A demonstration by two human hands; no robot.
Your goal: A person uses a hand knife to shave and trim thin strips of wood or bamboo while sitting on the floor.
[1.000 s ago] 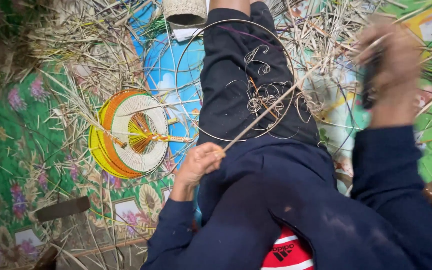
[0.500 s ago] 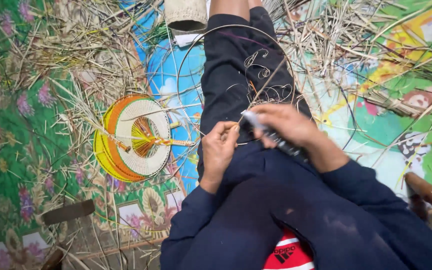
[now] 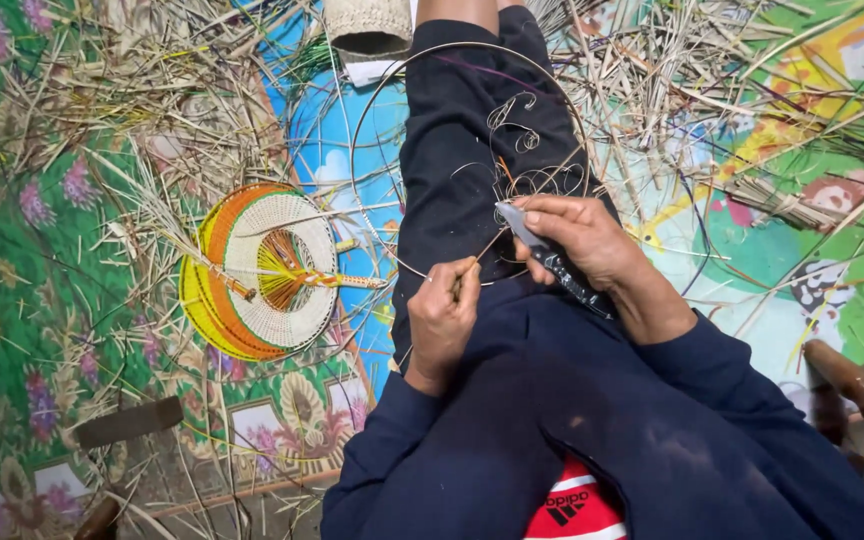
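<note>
Sitting on the floor mat point(image 3: 42, 250), a person in dark blue sleeves is seen from above, with a thin wire hoop point(image 3: 377, 120) laid over the dark-trousered thigh. A small knife point(image 3: 550, 262) with a dark handle is gripped in the right hand point(image 3: 577, 240), fingers closed round it, blade tip pointing up-left, just inside the hoop's lower edge. A thin reed strip point(image 3: 482, 255) is pinched between thumb and fingers of the left hand point(image 3: 442, 315), which is curled shut, just below the hoop's lower rim and close beside the knife blade. Curled shavings point(image 3: 517, 150) are scattered on the thigh inside the hoop. A round woven fan point(image 3: 262, 270), cream with orange and yellow bands, is lying left of the hoop on the mat. A small woven basket point(image 3: 367, 25) is set just above the hoop's top edge. Loose straw point(image 3: 672, 80) is strewn right of the hoop and across the mat.
</note>
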